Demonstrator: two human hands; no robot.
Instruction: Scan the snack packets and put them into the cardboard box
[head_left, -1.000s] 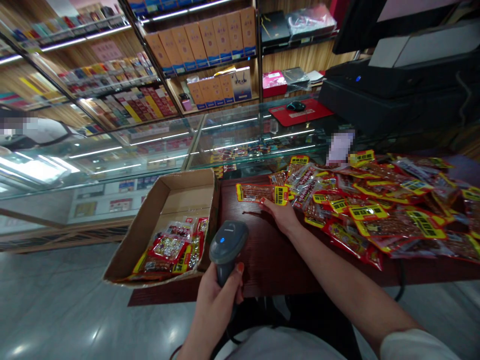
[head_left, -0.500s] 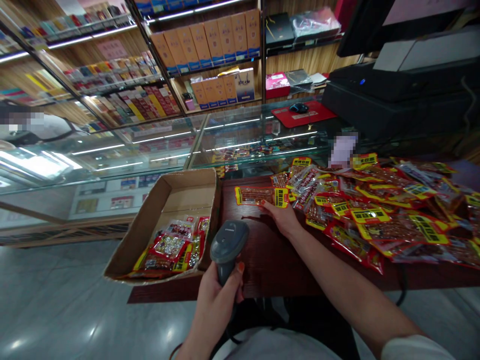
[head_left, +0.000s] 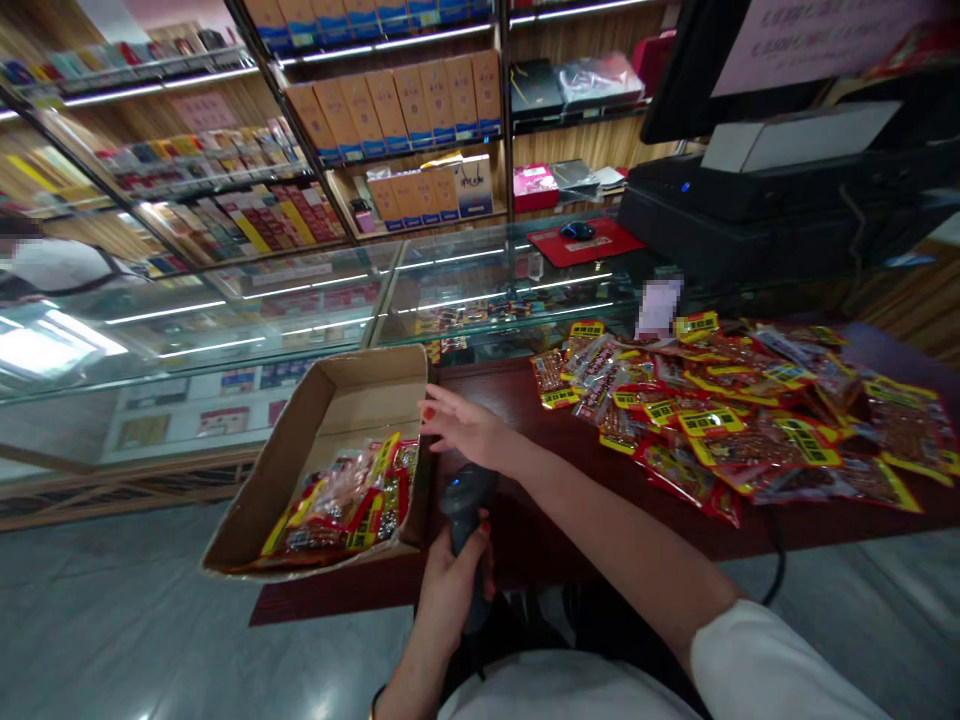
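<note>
My left hand (head_left: 452, 575) is wrapped round the handle of a dark grey barcode scanner (head_left: 466, 492), held upright over the front of the brown counter (head_left: 525, 515). My right hand (head_left: 466, 425) hovers at the right rim of the open cardboard box (head_left: 315, 400), fingers stretched out and holding nothing. Inside the box lie several snack packets (head_left: 349, 495) in red, yellow and clear wrapping, the top one smeared by motion. A large heap of similar snack packets (head_left: 739, 425) covers the counter to the right.
Behind the counter runs a glass display case (head_left: 315, 300). A red mouse pad (head_left: 585, 242) with a mouse lies on it, beside a monitor (head_left: 697, 70) and black machine (head_left: 757, 215). Stocked shelves (head_left: 405, 110) line the wall. Another person (head_left: 64, 265) is at the far left.
My right hand has moved left from beside the heap to the box and let go of a snack packet, now among those in the box. The scanner has tilted and sunk slightly.
</note>
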